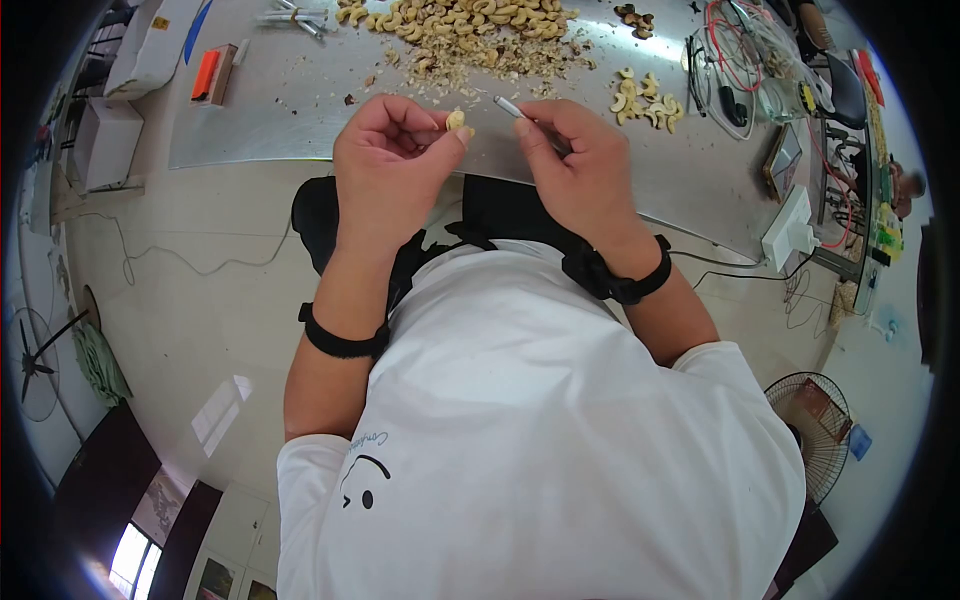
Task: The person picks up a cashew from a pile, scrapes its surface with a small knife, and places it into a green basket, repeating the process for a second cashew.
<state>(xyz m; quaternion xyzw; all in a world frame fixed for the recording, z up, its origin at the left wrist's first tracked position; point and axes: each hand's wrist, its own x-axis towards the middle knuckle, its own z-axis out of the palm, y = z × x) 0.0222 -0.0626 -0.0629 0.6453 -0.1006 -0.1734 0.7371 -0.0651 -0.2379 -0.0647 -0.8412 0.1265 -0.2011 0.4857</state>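
Pinched between the thumb and fingertips of my left hand (392, 165) is a pale cashew nut (456, 120). My right hand (582, 165) is closed around a slim silver-handled tool (508, 106); its thin tip points toward the nut but is too small to make out. The two hands are apart, over the near edge of the metal table (290, 130). Just beyond them lies a heap of cashews (470, 20), with crumbs and skin flakes (470, 65) along its near side. A smaller group of cashews (645, 100) is to the right of my right hand.
On the table's left are an orange-and-brown box (208, 75) and some metal rods (295, 18). Dark nut pieces (634, 20) lie at the back. Tangled cables (735, 60) and a white power strip (788, 230) occupy the right side. A fan (815, 435) stands behind on the right.
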